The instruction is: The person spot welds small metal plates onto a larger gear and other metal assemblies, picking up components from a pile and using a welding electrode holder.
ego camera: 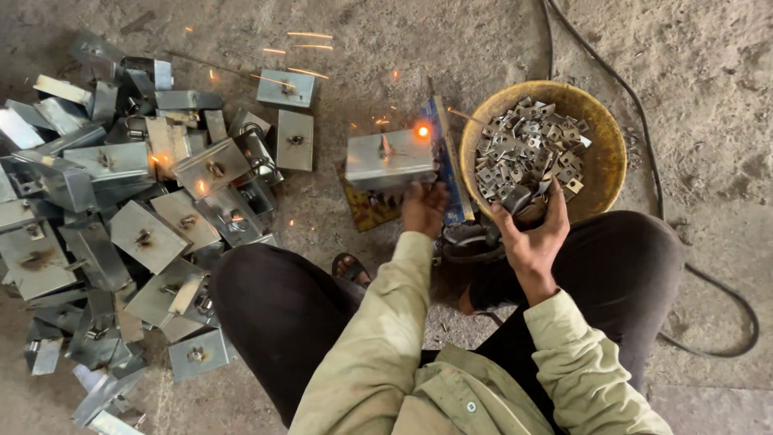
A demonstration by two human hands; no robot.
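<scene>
Head view, only one. Person squats on a sandy floor point(451, 40), knees at the lower middle of the frame, both sleeves pale green.

Left hand point(424, 208) sits at frame centre, fingers closed around the lower edge of a folded sheet-metal box point(390, 158), holding it up. The box lies straight ahead of that hand, just above it in the frame, its long axis running left to right. A bright orange glow point(422, 131) burns at the box's upper right corner, sparks scattered toward the upper middle. A blue bar point(448, 161) stands just right of the box, long axis top to bottom, touching or nearly touching it; cannot tell which.

Right hand point(535, 234) is right of centre, fingers curled over the near rim of a yellow bowl point(608, 145), gripping what looks like a few small metal brackets point(527, 149) from the heap inside; exact hold is partly hidden. Bowl lies up and right of the box, just beside the blue bar.

So: left hand is on the box, right hand is the nearer one to the brackets, box is left of the bowl.

Pile of finished boxes point(137, 217) fills the left of the frame, well apart from both hands. Black cable point(644, 121) runs down the right side.
</scene>
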